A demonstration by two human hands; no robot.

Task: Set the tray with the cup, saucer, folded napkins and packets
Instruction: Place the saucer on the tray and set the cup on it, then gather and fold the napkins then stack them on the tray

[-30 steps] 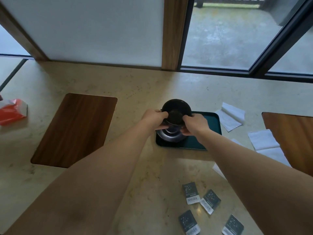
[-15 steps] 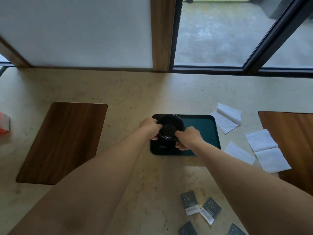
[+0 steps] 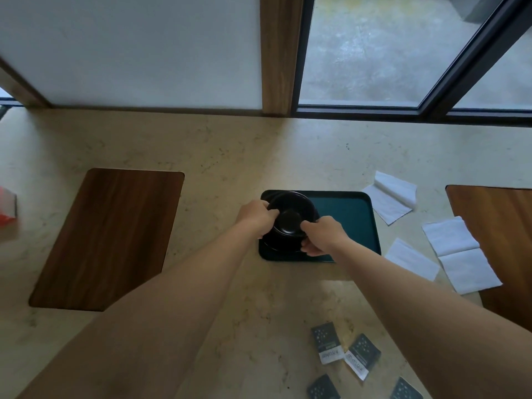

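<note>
A black cup [image 3: 290,217] sits on a dark saucer [image 3: 280,246] at the left end of the teal tray [image 3: 348,217]. My left hand [image 3: 254,218] grips the cup's left side, and my right hand [image 3: 324,236] holds its right side and lower rim. White napkins lie on the counter right of the tray: one half-folded [image 3: 393,197], one flat [image 3: 411,259], one opened out [image 3: 460,254]. Several dark packets [image 3: 328,342] lie near the counter's front edge, between my forearms.
A dark wooden board [image 3: 109,234] lies to the left, another [image 3: 501,234] at the right edge under a napkin. A red and white pack [image 3: 7,208] shows at the far left. Wall and window run along the back of the beige counter [image 3: 230,156].
The cup, held up above the saucer a second ago, has come down onto the saucer on the tray. Both hands stay around it. The view has tipped downward.
</note>
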